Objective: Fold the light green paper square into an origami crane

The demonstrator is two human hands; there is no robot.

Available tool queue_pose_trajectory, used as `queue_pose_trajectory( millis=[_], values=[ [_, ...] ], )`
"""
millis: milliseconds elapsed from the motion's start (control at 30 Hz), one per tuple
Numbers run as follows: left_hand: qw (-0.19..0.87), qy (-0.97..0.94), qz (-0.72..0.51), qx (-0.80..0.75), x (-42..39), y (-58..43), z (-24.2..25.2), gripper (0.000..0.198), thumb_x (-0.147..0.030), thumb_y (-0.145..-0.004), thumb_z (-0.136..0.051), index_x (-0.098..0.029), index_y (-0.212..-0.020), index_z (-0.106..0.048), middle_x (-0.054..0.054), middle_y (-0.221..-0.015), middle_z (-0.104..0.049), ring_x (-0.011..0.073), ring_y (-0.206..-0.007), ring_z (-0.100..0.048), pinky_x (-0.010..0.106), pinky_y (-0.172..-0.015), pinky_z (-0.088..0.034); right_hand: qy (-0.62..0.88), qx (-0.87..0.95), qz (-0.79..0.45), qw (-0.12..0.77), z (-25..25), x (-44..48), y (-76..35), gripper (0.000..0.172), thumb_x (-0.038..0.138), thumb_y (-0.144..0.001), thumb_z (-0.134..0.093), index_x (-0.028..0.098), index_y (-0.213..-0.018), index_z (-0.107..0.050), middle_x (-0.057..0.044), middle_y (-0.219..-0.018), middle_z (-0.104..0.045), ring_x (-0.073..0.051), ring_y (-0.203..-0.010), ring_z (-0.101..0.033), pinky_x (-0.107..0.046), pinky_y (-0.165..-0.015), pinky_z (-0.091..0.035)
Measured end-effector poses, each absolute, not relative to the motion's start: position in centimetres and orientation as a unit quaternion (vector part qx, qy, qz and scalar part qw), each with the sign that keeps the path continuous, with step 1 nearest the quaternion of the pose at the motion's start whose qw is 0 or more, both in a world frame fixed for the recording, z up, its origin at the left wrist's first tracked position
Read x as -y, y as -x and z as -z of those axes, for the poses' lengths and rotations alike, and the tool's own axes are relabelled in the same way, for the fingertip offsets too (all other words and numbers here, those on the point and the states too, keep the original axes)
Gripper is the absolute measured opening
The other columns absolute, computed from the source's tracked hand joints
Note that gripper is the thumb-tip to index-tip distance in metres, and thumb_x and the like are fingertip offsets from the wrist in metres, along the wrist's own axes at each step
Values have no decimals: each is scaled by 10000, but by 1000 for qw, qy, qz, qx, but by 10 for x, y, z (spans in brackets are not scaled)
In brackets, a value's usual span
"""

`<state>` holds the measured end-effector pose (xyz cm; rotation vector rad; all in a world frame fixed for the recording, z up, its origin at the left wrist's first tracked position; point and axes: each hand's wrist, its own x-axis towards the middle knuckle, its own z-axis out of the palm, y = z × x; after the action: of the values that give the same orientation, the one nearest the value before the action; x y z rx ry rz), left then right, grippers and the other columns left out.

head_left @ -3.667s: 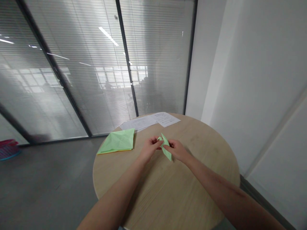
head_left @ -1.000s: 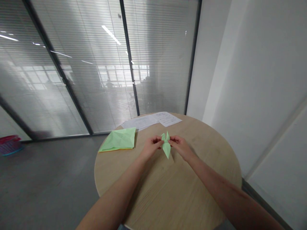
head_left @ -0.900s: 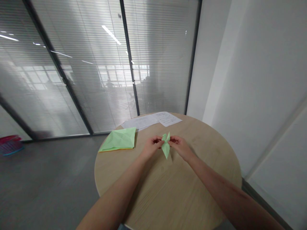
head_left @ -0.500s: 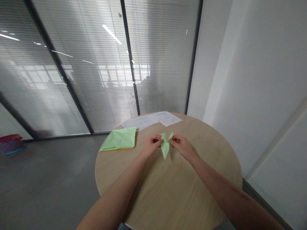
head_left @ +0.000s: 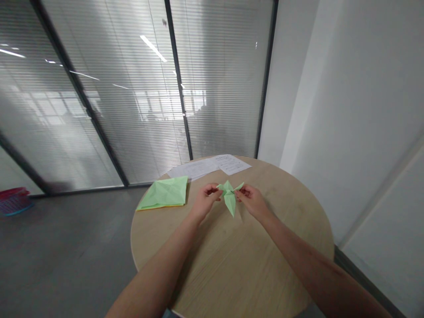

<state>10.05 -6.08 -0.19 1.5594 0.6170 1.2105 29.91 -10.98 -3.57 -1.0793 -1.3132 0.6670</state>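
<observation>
A pale green origami crane (head_left: 229, 202) is held above the round wooden table, its pointed parts spread in several directions. My left hand (head_left: 206, 201) pinches its left tip between thumb and fingers. On the other side, my right hand (head_left: 251, 199) grips the right-hand part of the paper near a narrow point. One broad pointed flap hangs down between the hands toward me. The fingertips partly cover the folded ends.
Green creased paper sheets (head_left: 165, 193), with a yellow edge below, lie at the table's left. Printed white sheets (head_left: 228, 164) lie at the far edge of the wooden table (head_left: 238, 274). A red and blue basket (head_left: 15, 201) stands on the floor by the glass partition.
The crane has opened out wider and its hanging flap has shifted slightly right. My left hand has drawn a little leftward, while my right hand stays nearly in place.
</observation>
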Motion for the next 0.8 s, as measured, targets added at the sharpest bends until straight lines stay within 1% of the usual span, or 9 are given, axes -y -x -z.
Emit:
queue_pose_trajectory(
  millis=[100, 233, 333, 467, 600, 800],
  values=[
    [486, -670, -499, -256, 60, -100, 3, 248, -375, -738, -807, -178, -854, -713, 16, -808, -656, 155, -730, -611, 279, -655, -534, 463, 562, -304, 615, 35, 111, -297, 354, 544, -807, -716, 196, -853, -669, -71, -843, -700, -207, -760, -664, -337, -729, -551],
    [411, -730, -481, -259, 64, -99, 1, 183, -343, -774, -784, -183, -835, -720, 59, -958, -673, 183, -868, -644, 265, -686, -536, 449, 559, -322, 618, 32, 113, -295, 344, 542, -790, -733, 209, -832, -654, -65, -821, -693, -211, -751, -662, -341, -718, -559],
    [375, -761, -469, -246, 68, -98, -1, 132, -315, -802, -758, -189, -835, -737, 83, -1032, -664, 197, -930, -649, 245, -661, -535, 453, 569, -297, 618, 30, 113, -295, 336, 538, -794, -726, 211, -812, -652, -61, -820, -683, -207, -750, -652, -335, -717, -557],
    [365, -760, -482, -238, 69, -97, -5, 96, -285, -803, -754, -190, -816, -756, 94, -1025, -662, 206, -953, -649, 254, -678, -546, 453, 572, -279, 624, 29, 113, -296, 331, 533, -797, -730, 209, -841, -676, -72, -883, -674, -215, -801, -659, -342, -748, -578],
    [390, -737, -498, -238, 65, -95, -5, 102, -288, -788, -764, -189, -811, -757, 85, -995, -660, 202, -919, -648, 284, -703, -559, 436, 567, -294, 635, 30, 114, -296, 319, 520, -820, -719, 210, -895, -702, -90, -962, -675, -230, -858, -675, -365, -766, -603],
    [400, -733, -485, -257, 64, -96, -3, 130, -304, -790, -761, -177, -806, -742, 73, -950, -675, 181, -841, -637, 280, -687, -544, 437, 561, -309, 632, 32, 112, -296, 341, 526, -796, -738, 203, -900, -703, -84, -925, -684, -221, -832, -666, -361, -754, -594]
  ],
)
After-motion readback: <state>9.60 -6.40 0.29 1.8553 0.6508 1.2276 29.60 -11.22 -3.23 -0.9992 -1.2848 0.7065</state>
